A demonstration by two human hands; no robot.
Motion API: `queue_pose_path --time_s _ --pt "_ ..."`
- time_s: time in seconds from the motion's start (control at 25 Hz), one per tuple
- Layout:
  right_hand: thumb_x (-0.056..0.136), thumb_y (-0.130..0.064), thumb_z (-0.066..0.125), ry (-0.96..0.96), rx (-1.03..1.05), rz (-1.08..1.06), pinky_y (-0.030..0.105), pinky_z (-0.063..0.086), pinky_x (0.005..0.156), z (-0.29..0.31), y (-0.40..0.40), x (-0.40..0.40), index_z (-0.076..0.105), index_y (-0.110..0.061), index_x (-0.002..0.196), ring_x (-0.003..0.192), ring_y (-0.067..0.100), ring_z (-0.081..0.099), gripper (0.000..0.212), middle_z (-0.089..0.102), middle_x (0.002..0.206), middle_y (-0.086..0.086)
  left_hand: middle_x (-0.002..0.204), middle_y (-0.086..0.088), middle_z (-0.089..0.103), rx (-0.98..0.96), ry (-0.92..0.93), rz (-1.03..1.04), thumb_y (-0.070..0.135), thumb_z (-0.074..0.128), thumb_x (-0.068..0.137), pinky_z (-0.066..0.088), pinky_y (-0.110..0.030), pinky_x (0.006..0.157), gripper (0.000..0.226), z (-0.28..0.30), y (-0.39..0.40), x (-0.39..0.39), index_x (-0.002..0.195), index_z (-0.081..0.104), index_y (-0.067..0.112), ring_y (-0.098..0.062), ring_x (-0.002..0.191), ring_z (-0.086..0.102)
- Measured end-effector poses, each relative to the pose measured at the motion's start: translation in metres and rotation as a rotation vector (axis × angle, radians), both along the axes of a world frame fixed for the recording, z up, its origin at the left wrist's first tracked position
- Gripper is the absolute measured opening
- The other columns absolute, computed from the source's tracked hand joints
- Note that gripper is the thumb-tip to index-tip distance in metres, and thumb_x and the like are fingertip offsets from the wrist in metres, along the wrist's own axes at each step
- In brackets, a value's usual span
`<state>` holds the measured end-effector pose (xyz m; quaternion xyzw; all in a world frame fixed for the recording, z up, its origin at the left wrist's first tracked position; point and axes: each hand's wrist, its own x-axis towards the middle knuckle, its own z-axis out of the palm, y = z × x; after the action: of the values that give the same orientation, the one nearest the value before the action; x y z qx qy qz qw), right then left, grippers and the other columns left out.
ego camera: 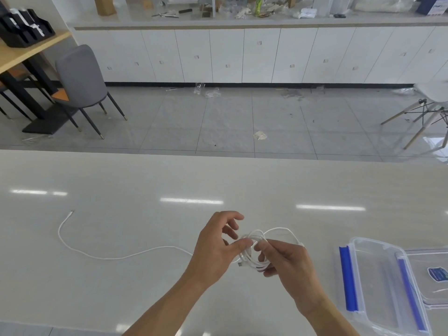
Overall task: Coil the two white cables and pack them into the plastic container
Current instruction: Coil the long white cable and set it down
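A white cable coil [254,261] of several loops hangs just above the table between both hands. My right hand [283,265] grips the loops from the right. My left hand [218,248] pinches the coil with thumb and forefinger, its other fingers spread. A loose tail of white cable [101,257] runs left across the table and curves up to a plug end at the far left. Whether that tail belongs to the coiled cable or is a separate one, I cannot tell. The clear plastic container [371,287] with blue clips lies open at the right.
A clear lid [434,260] with a blue label rests beside the container at the right edge. The pale table [145,214] reaches its far edge halfway up the view. Beyond lie a tiled floor, chairs and white cabinets.
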<state>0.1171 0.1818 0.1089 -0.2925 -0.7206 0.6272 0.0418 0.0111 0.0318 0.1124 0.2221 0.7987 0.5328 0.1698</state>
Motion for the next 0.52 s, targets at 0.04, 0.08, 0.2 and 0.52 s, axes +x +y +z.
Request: queue_pose_path --time_s 0.04,0.08,0.2,0.52 --pt "0.094 -0.024 0.067 0.013 -0.008 0.008 0.032 0.059 0.058 0.0 0.0 0.001 0.08 -0.024 0.072 0.051 0.013 0.066 0.025 0.069 0.06 -0.004 0.101 0.021 0.063 -0.008 -0.128 -0.048 0.039 0.079 0.077 0.054 -0.016 0.07 0.039 -0.001 -0.001 -0.002 0.111 0.059 0.045 -0.004 0.091 0.066" --pt "0.094 -0.024 0.066 0.025 -0.009 0.02 0.029 0.058 0.056 0.0 0.0 0.001 0.08 -0.024 0.072 0.051 0.012 0.065 0.026 0.069 0.06 -0.004 0.105 0.019 0.067 -0.026 -0.248 -0.126 0.042 0.075 0.08 0.056 -0.018 0.073 0.036 -0.003 -0.002 -0.003 0.113 0.061 0.046 -0.003 0.093 0.068" --pt "0.096 -0.021 0.064 0.055 -0.049 0.073 0.025 0.056 0.053 0.002 0.0 0.0 0.082 -0.023 0.075 0.054 0.014 0.067 0.028 0.071 0.063 -0.002 0.1 0.006 0.075 -0.019 -0.464 -0.334 0.04 0.063 0.091 0.058 -0.024 0.075 0.019 -0.004 -0.004 -0.006 0.106 0.072 0.032 -0.009 0.091 0.071" --pt "0.096 -0.017 0.064 0.081 -0.352 -0.013 0.027 0.052 0.052 0.004 0.01 0.001 0.079 -0.002 0.079 0.055 0.02 0.063 0.027 0.064 0.064 0.005 0.1 -0.01 0.067 0.388 -0.855 -0.319 0.028 0.064 0.094 0.054 -0.029 0.069 0.039 -0.024 -0.014 0.0 0.121 0.067 0.001 -0.019 0.088 0.063"
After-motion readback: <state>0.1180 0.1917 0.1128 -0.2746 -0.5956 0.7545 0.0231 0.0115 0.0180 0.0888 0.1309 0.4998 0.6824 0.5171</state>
